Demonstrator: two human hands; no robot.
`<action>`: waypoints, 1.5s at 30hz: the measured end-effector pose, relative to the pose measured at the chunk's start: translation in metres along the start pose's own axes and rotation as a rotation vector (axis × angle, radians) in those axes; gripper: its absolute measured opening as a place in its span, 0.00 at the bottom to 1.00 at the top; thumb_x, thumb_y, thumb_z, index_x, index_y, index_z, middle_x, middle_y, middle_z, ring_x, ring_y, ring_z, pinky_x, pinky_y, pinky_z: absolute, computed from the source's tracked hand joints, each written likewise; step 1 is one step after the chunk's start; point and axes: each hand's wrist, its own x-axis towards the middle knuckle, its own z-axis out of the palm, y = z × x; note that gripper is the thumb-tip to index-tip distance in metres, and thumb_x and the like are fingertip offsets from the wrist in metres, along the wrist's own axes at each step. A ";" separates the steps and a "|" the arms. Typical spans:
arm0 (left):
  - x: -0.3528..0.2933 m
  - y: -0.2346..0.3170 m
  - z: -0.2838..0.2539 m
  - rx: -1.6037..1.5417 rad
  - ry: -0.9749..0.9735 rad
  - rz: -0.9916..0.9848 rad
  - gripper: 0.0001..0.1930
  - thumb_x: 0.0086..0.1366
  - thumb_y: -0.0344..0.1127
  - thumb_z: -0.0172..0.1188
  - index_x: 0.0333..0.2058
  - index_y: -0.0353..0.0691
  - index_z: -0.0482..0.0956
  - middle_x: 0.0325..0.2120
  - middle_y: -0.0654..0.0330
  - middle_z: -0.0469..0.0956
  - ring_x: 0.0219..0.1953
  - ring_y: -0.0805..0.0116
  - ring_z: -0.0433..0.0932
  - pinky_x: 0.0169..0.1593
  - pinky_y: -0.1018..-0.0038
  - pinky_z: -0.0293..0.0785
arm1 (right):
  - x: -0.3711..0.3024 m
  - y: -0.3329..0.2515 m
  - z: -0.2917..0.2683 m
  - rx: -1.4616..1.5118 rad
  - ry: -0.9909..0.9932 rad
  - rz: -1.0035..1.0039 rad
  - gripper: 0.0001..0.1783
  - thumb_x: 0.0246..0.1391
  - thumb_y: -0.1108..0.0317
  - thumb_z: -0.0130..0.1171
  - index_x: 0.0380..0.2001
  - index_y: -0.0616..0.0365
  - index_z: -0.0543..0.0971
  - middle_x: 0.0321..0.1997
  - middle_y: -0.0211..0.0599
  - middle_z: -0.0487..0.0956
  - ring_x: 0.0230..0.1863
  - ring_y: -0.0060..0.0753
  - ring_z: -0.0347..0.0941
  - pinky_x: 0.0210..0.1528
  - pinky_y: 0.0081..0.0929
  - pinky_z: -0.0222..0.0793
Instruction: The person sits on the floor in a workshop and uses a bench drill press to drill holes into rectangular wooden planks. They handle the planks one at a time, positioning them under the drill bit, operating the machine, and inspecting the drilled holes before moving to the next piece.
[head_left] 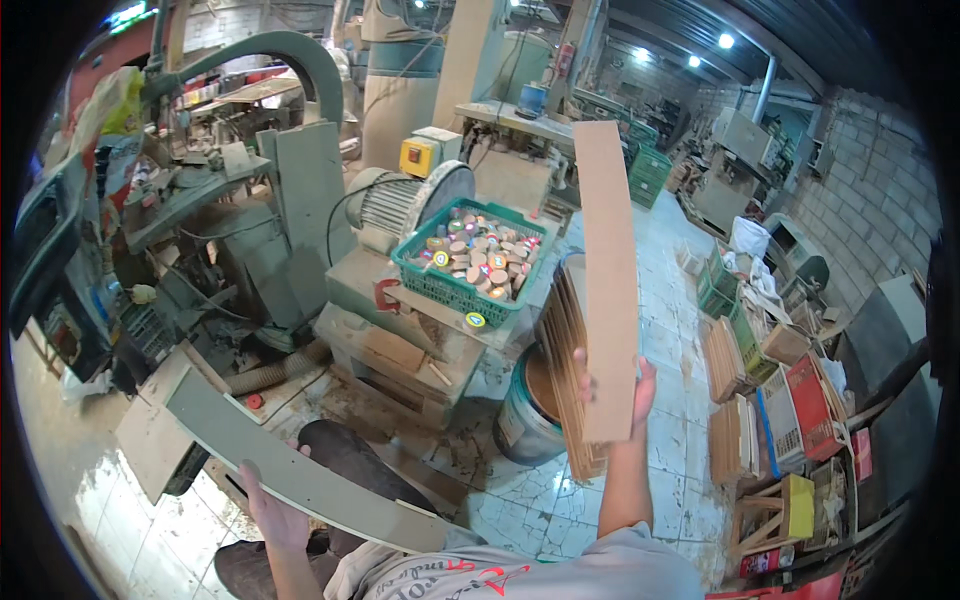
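My right hand [640,390] grips a long, flat brown wooden board [606,260] near its lower end and holds it up on end. Its fingers show on the left edge, the rest of the hand on the right edge. My left hand [275,510] is wrapped round a long greyish strip of board [310,480] that runs across my lap. Fingertips appear at both edges of this strip. Its far left end meets a pale flat panel [155,435], and its other end lies against my shirt.
Ahead, a green crate [455,290] full of small round wooden pieces stands beside a motor with a disc [445,190]. Several thin boards [570,370] lean by a bucket [530,420]. A bandsaw-like machine [265,180] stands left; stacked boards and crates [780,410] line the right.
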 end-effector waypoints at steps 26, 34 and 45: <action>0.012 0.031 -0.006 -0.084 0.017 -0.011 0.37 0.64 0.68 0.35 0.56 0.41 0.64 0.47 0.55 0.71 0.53 0.60 0.69 0.58 0.54 0.67 | 0.039 0.212 0.088 -0.706 -0.147 0.206 0.31 0.55 0.55 0.63 0.54 0.63 0.68 0.42 0.33 0.77 0.42 0.22 0.73 0.46 0.23 0.68; 0.016 0.024 -0.005 -0.010 0.017 -0.005 0.45 0.59 0.75 0.30 0.59 0.42 0.62 0.49 0.53 0.71 0.53 0.59 0.69 0.58 0.49 0.67 | 0.023 0.215 0.092 -0.622 -0.322 0.382 0.43 0.36 0.57 0.72 0.55 0.62 0.66 0.39 0.32 0.72 0.42 0.25 0.70 0.46 0.25 0.67; 0.013 0.016 0.002 -0.076 0.086 -0.014 0.41 0.60 0.73 0.35 0.55 0.43 0.67 0.46 0.59 0.75 0.48 0.66 0.75 0.52 0.66 0.73 | -0.001 0.269 0.111 -1.122 -0.555 -0.007 0.46 0.31 0.63 0.72 0.57 0.62 0.65 0.48 0.43 0.66 0.51 0.41 0.65 0.55 0.35 0.61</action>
